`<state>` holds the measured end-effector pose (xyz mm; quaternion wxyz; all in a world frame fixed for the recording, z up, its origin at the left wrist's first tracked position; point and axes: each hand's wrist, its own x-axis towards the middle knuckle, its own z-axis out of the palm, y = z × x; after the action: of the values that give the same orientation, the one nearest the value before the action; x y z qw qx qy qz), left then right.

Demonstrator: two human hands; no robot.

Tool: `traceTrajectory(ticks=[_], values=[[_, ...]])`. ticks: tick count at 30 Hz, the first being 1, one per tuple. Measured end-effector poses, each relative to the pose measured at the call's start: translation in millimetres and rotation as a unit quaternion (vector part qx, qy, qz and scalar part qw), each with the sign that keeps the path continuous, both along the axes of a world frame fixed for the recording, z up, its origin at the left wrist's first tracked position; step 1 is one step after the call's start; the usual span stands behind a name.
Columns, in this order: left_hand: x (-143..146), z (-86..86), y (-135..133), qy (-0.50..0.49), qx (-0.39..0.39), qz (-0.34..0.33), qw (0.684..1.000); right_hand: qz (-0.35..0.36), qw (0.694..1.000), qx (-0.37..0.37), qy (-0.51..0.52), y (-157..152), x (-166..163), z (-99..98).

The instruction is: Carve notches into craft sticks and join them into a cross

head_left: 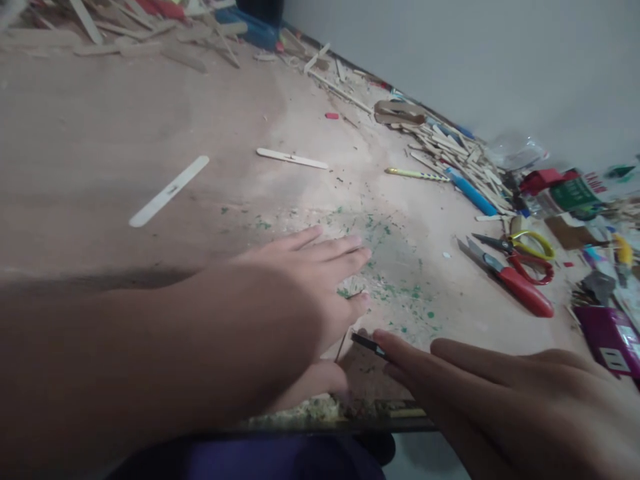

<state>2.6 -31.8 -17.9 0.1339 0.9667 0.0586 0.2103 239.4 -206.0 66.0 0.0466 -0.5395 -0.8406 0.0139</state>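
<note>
My left hand (305, 287) lies flat on the wooden table (225, 120), its fingers stretched out and thumb apart. Between its thumb and little finger shows a small piece of something pale with a thin dark edge; the rest is hidden under the palm. My right hand (480, 387) is closed around a craft knife (369, 345), with only its narrow dark end showing. That end points at the pale piece, close to my left little finger. Green flakes (387, 287) are scattered around my left fingertips.
Two ice-cream sticks (170, 192) lie beyond my left hand. Rightward are a patterned pencil (417, 175), a blue tube-like object (470, 191), scissors (533, 250) and a red-handled knife (520, 287). Stick piles (460, 150) line the wall. A purple box (607, 340) stands at far right.
</note>
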Motion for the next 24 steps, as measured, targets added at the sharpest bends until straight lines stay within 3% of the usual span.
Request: traceTrajectory(ticks=[5,13,24], values=[[-6.9,14.1,4.9,0.033,0.015,-0.022,0.999,0.019,0.999,0.002,0.041,-1.5,13.7,-18.6],[-4.9,20.3,5.8,0.028,0.035,-0.026,0.999,0.044,0.991,0.007,0.128,-5.7,25.3,-34.4],[-4.6,28.5,10.7,0.039,0.014,-0.014,0.999,0.048,0.991,-0.032,0.120,2.0,31.5,-18.2]])
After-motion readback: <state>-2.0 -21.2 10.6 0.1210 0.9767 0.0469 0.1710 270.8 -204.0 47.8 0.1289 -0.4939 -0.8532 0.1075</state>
